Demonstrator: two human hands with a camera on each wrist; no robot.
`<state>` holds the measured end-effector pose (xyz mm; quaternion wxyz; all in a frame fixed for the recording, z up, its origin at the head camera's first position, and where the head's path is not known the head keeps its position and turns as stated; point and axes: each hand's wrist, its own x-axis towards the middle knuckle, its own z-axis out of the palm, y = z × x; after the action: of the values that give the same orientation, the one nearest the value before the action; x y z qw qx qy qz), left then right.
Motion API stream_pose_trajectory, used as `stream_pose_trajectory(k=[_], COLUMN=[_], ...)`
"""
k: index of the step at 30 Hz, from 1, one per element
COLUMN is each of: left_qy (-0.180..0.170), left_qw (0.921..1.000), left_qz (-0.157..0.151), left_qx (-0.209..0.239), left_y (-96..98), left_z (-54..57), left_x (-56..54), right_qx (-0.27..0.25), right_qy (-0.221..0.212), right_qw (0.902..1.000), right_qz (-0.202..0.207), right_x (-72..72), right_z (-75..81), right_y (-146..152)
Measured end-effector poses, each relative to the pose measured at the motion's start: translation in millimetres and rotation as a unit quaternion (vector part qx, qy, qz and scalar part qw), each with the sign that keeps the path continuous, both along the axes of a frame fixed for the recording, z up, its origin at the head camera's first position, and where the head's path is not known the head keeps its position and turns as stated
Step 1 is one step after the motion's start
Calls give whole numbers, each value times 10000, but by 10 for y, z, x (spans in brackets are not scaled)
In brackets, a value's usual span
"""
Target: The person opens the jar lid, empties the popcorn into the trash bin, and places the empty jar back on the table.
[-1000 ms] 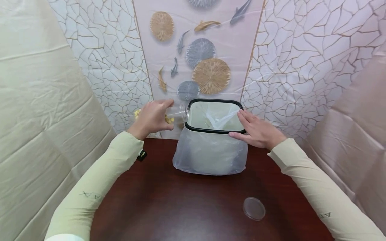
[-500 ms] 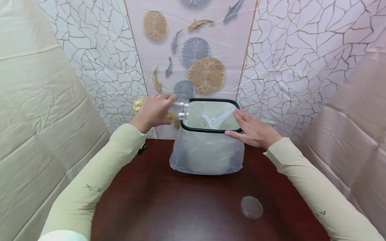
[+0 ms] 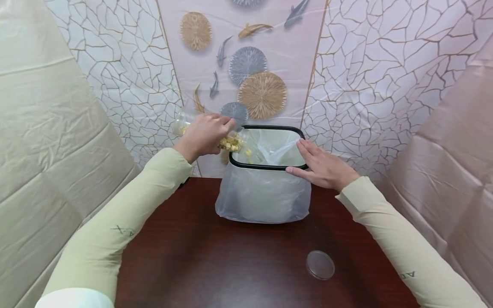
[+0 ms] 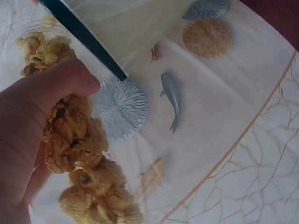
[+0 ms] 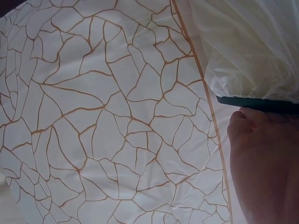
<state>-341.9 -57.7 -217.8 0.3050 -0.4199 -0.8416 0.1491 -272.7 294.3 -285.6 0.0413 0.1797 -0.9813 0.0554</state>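
In the head view my left hand (image 3: 206, 133) grips a clear jar (image 3: 178, 125), tipped with its mouth over the left rim of a pale trash bin. Popcorn (image 3: 230, 143) crowds toward the mouth, and a few yellow pieces (image 3: 248, 153) are falling into the bin. The left wrist view shows popcorn (image 4: 96, 191) through the jar, thumb across it. My right hand (image 3: 323, 164) rests on the black rim (image 3: 265, 167) at the bin's right side, fingers straight. A translucent bag (image 3: 265, 196) lines the bin and hangs over its outside. The bin's bottom is hidden.
A clear round lid (image 3: 320, 265) lies on the dark red-brown table (image 3: 231, 265), nearer me at the right. A patterned cloth (image 3: 346, 85) hangs close behind the bin. Beige fabric (image 3: 57, 141) stands on both sides.
My left hand has raised and tipped the jar further, mouth downward. Popcorn has slid toward the mouth and begun dropping into the bin. My right hand stays on the rim.
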Motion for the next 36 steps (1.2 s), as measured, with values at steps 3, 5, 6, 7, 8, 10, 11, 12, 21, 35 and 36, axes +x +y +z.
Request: stream_pose_trajectory(k=[3,5,6,7,8,10,11,12,21,35,36], left_qy=[295,614,804,1025,1257,1790,2055,2314,3508,-807,-1040], left_qw=[9983,9949,9923,9887,9842,9716,9638,9551,9013,9878,9796], left_qz=[-134,-346,-486,-619,-766,-1013,-1116,-1210,-1651,-174,-144], left_qx=[-478,-720,-812,-903,-980,-1167,-1279,-1398,-1934,1324,1716], left_y=[45,79,96,115,136,184,210,236,365,132,116], left_z=[37,64,77,94,110,141,151,160,180,342,336], left_x=[3,0,-4,-7,-11,-25,-36,-48,-155,25,21], right_qx=[9,15,20,19,25,36,44,50,73,-12,-11], right_qy=[-19,-34,-38,-39,-34,-31,-27,-36,-124,-149,-156], right_qw=[10000,10000,10000,10000,10000,10000,10000,10000,9999,9999,9999], right_qz=[-7,-15,-19,-23,-30,-40,-51,-62,-48,-29,-42], right_x=[0,0,0,2,5,7,8,8,-3,-12,-14], right_z=[-4,-2,-1,5,11,21,24,27,24,21,21], right_y=[1,1,2,4,6,10,14,16,-6,-8,-9])
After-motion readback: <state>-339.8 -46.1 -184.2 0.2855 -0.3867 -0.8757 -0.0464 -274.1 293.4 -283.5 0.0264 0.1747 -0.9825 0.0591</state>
